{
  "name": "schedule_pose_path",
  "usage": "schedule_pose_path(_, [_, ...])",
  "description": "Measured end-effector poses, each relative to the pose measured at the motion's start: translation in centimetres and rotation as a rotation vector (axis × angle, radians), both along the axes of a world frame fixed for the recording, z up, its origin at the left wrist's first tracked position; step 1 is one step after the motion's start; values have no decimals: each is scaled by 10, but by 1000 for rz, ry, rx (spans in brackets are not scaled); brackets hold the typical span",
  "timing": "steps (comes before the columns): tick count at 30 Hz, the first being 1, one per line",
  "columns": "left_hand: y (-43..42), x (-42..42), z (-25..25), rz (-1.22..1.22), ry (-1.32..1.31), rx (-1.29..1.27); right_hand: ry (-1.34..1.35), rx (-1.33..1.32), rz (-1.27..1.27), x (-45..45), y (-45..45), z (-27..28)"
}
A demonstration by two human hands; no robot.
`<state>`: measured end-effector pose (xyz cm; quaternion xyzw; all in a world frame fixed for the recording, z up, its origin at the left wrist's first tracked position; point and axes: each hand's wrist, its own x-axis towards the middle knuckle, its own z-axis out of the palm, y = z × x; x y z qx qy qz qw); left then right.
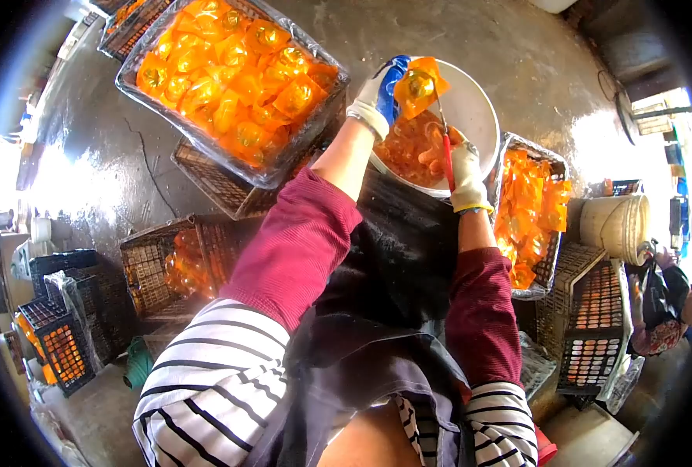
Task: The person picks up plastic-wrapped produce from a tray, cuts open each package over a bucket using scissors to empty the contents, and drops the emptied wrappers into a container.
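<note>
My left hand (385,93), in a white and blue work glove, is closed on an orange translucent square piece (421,88) with a shiny, rounded golden middle. In a pale glove with a yellow cuff, my right hand (469,177) grips red-handled scissors (448,152). Their thin metal end reaches up to the lower edge of the square piece. Both hands are over a white bucket (478,97), which holds orange scraps (416,152). How far the scissors' blades are apart cannot be made out.
At the upper left, a plastic-lined crate (132,93) is heaped with orange pieces. Another lined crate (561,167) of them stands right of the bucket. Brown crates (139,268) lie left, dark crates (626,311) right, near a cream bucket (614,222). Another person (665,300) is at the far right.
</note>
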<state>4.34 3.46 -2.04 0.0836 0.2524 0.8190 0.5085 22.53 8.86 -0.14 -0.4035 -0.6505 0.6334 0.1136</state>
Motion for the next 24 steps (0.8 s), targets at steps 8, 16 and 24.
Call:
schedule_pose_path(8, [6, 6, -23, -171, 779, -678, 143, 365, 15, -10, 23, -60])
schedule_pose_path(16, [5, -8, -29, 37, 1280, -797, -9, 210, 18, -12, 1, -5])
schedule_pose_path(24, [-1, -4, -2, -87, 818, -762, 106, -150, -8, -6, 0, -8])
